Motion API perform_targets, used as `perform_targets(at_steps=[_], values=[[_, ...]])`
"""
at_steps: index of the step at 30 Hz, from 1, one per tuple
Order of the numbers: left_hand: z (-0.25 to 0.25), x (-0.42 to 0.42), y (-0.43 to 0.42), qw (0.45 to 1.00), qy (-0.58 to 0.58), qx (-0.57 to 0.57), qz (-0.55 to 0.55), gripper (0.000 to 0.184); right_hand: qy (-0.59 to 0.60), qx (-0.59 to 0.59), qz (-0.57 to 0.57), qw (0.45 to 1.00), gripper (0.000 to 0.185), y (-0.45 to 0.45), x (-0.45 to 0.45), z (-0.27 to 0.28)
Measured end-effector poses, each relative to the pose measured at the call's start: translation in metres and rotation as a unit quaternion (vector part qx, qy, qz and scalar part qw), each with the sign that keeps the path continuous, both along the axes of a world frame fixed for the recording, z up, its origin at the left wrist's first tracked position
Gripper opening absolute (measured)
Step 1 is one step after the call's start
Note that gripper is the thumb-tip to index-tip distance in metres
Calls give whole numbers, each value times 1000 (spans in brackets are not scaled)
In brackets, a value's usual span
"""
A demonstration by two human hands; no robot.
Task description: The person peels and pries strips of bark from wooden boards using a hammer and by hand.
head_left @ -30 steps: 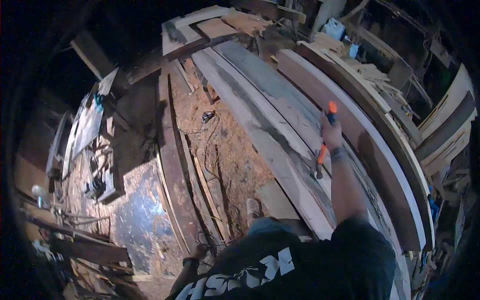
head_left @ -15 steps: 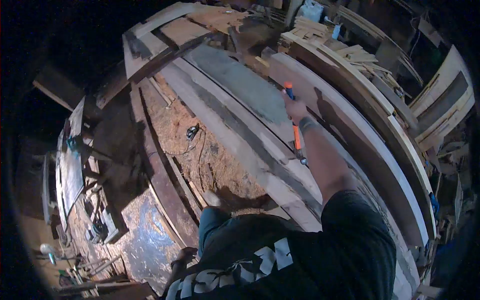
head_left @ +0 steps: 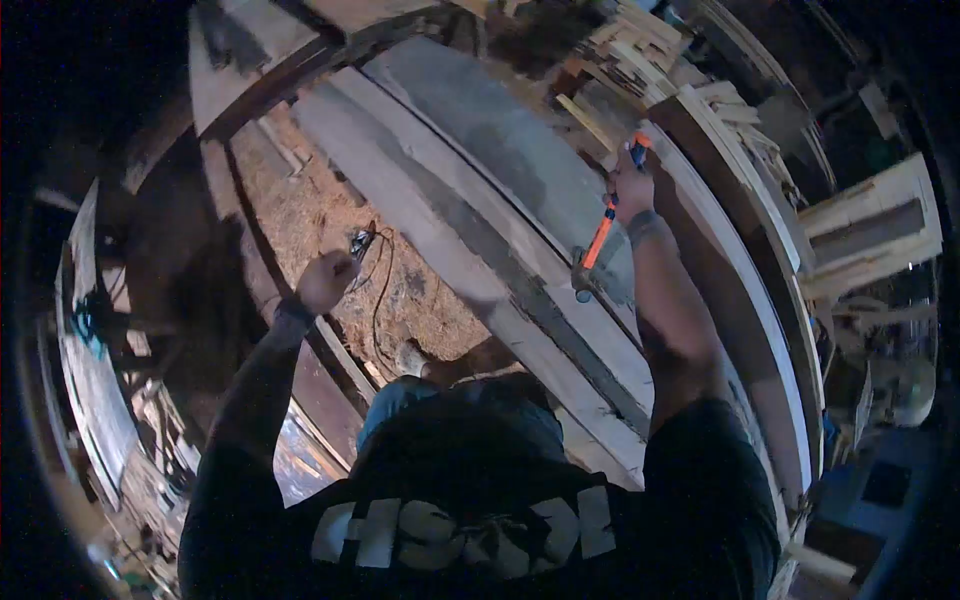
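Note:
My right hand [head_left: 632, 187] is closed around the handle of a hammer [head_left: 598, 243] with orange and dark parts. The hammer's metal head points down toward me, over the grey-topped boards. On the left, my left hand [head_left: 328, 283] is held out over the sawdust with its fingers curled; whatever they hold, if anything, is hidden. Just beyond those fingers is a small dark object [head_left: 361, 240] with a cord, its kind unclear. Long thick planks [head_left: 455, 230] run diagonally between my two hands.
Sawdust [head_left: 420, 310] covers the floor beside the planks. A tall board on edge [head_left: 740, 270] stands along my right side, with stacked lumber [head_left: 640, 40] behind it. More boards [head_left: 265, 60] lie at the far left. A cord [head_left: 380, 310] loops across the sawdust.
My left hand has come up from low beside my body and reached forward over the sawdust. My right hand has moved slightly right and forward, still gripping the hammer. The view has shifted.

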State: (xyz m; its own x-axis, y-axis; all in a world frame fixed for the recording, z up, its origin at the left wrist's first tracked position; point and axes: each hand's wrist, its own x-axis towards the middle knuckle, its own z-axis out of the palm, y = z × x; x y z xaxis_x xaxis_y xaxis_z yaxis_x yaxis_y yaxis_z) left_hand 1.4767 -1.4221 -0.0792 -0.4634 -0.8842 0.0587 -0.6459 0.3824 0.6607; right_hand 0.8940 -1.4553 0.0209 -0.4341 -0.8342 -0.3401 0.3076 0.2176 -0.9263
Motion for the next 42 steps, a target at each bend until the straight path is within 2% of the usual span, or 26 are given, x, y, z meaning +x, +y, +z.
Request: perform_targets(at_steps=[1, 3, 5, 6, 7, 9, 12, 14, 16, 17, 20, 23, 25, 28, 31, 32, 34, 37, 40, 41, 42], values=[[31, -34, -31, 1000, -6, 8, -27, 20, -11, -5, 0, 1000, 41, 3, 0, 3], [50, -89, -85, 996, -16, 5, -85, 23, -33, -10, -12, 999, 41, 15, 2, 6], [37, -148, -126, 954, -21, -158, -255, 24, -55, -5, -30, 998, 40, 27, 0, 4], [39, -181, -139, 911, -19, -238, -336, 25, -19, 3, -52, 998, 41, 27, 5, -2], [41, -214, -146, 917, -28, -174, -357, 28, 16, 12, -75, 997, 43, 27, 6, -6], [62, -271, -146, 918, -57, -39, -390, 34, -13, 31, -109, 993, 43, 23, -1, -9], [15, -334, -157, 892, -70, -241, -375, 51, -33, 36, -119, 992, 45, 13, -9, -17], [-42, -369, -169, 829, -117, -379, -394, 56, -31, 62, -114, 991, 47, 17, -7, -14], [-41, -384, -184, 767, -223, -362, -481, 56, 75, 96, -119, 985, 49, 9, -18, -33], [-45, -390, -189, 761, -220, -347, -502, 58, 130, 107, -117, 979, 49, 6, -26, -42], [-55, -401, -184, 814, -85, -279, -503, 63, 235, 144, -130, 953, 50, -3, -20, -72], [-52, -412, -176, 821, -33, -262, -506, 68, 198, 148, -182, 952, 54, -16, -10, -67], [-45, -408, -174, 821, -27, -260, -507, 72, 209, 84, -208, 952, 48, -13, 5, -44], [-49, -401, -181, 818, -15, -249, -518, 77, 114, 168, -214, 956, 47, 0, 18, 10], [-65, -399, -186, 813, -13, -220, -540, 83, 247, 62, -294, 922, 45, -11, 16, -43], [-65, -393, -185, 811, -12, -214, -544, 85, 239, 60, -301, 921, 45, -9, 24, -33], [-9, -392, -171, 794, 30, -249, -553, 86, 229, 61, -306, 922, 44, 0, 42, -2], [-32, -393, -184, 784, 32, -258, -564, 85, 222, 94, -292, 925, 42, 2, 57, 15], [-45, -396, -191, 777, 30, -262, -572, 84, 319, 100, -428, 840, 37, -23, 49, -60], [-39, -395, -191, 775, 33, -263, -574, 84, 347, 100, -466, 808, 36, -27, 61, -49], [-42, -394, -197, 773, 34, -266, -575, 83, 253, 108, -456, 847, 34, -16, 68, -40]])
